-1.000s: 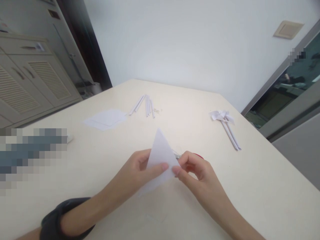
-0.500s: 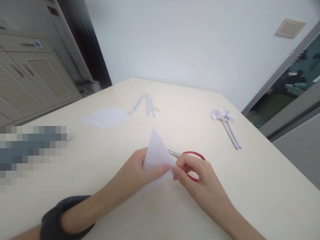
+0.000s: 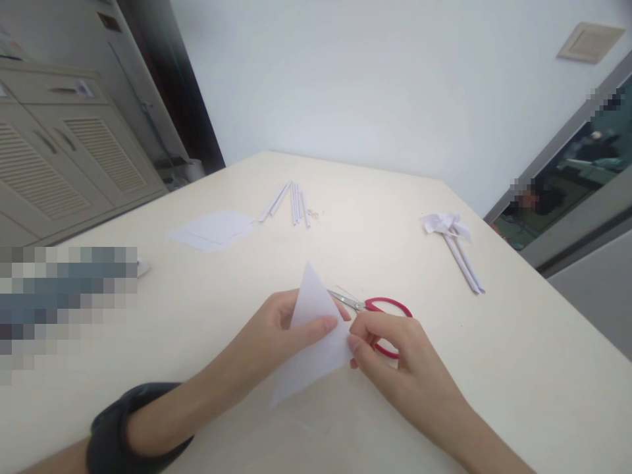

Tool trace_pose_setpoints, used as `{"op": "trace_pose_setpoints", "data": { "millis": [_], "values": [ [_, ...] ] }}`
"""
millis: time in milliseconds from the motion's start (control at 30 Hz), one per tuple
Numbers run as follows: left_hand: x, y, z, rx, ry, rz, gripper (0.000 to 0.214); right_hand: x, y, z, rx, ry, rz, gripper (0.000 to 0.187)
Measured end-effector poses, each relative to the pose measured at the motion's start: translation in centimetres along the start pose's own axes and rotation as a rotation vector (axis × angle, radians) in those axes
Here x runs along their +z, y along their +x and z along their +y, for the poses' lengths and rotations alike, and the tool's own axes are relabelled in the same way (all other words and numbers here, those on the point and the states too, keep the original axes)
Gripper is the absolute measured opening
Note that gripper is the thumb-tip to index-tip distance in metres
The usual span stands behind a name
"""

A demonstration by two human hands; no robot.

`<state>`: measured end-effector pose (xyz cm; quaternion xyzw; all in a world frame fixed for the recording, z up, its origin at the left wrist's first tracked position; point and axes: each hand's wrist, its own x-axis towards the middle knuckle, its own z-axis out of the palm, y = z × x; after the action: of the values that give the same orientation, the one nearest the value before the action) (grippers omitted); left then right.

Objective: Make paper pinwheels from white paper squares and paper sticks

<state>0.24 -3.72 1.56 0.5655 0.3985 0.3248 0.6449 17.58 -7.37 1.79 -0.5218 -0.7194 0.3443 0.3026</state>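
Observation:
A white sheet of paper point(image 3: 316, 359), its top coming to a point, is held up over the table. My left hand point(image 3: 291, 329) grips it, the thumb across its front face and the fingers mostly hidden behind. At the paper's right edge, my right hand point(image 3: 390, 349) pinches the corner between thumb and forefinger. Just beyond the right hand lie scissors point(image 3: 358, 305) with red handles, partly covered by that hand. Their blades point left, toward the paper.
Several white paper rolls point(image 3: 296, 204) lie at the back, beside small loose bits point(image 3: 313, 214). A stack of white paper sheets point(image 3: 212, 230) is on the left. Two paper pinwheels point(image 3: 454, 240) on rolled sticks lie at the right. A white wall point(image 3: 336, 85) stands behind the table.
My left thumb has shifted away from the right corner, and more of the paper's lower part shows. The right hand still pinches the corner. The view has shifted slightly.

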Motion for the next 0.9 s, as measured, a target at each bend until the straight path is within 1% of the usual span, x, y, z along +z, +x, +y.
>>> {"op": "trace_pose_setpoints", "data": {
  "millis": [100, 233, 300, 433, 600, 767, 900],
  "values": [
    [-0.5, 0.1, -0.3, -0.014, -0.048, -0.039, 0.014, 0.0, 0.0, -0.1, 0.010, -0.023, -0.010, 0.019],
    [-0.8, 0.1, -0.5, -0.033, -0.052, -0.047, 0.022, -0.1, 0.0, -0.2, 0.023, -0.025, -0.013, 0.019],
    [-0.8, 0.1, -0.4, -0.004, -0.049, -0.020, 0.025, -0.1, -0.1, -0.2, 0.030, -0.014, -0.017, 0.020],
    [-1.2, 0.2, 0.1, 0.083, -0.020, 0.073, 0.024, -0.1, -0.1, -0.3, 0.035, -0.004, -0.018, 0.020],
    [-1.3, 0.4, 0.6, 0.167, -0.051, 0.133, 0.027, -0.1, -0.1, -0.2, 0.029, -0.009, -0.018, 0.020],
    [-1.0, 0.4, 0.7, 0.176, -0.050, 0.195, 0.028, 0.0, -0.1, -0.1, 0.036, -0.010, -0.030, 0.020],
    [-1.0, 0.5, 0.6, 0.162, -0.035, 0.254, 0.023, 0.0, -0.1, -0.1, 0.032, -0.009, -0.045, 0.020]
  ]
}}
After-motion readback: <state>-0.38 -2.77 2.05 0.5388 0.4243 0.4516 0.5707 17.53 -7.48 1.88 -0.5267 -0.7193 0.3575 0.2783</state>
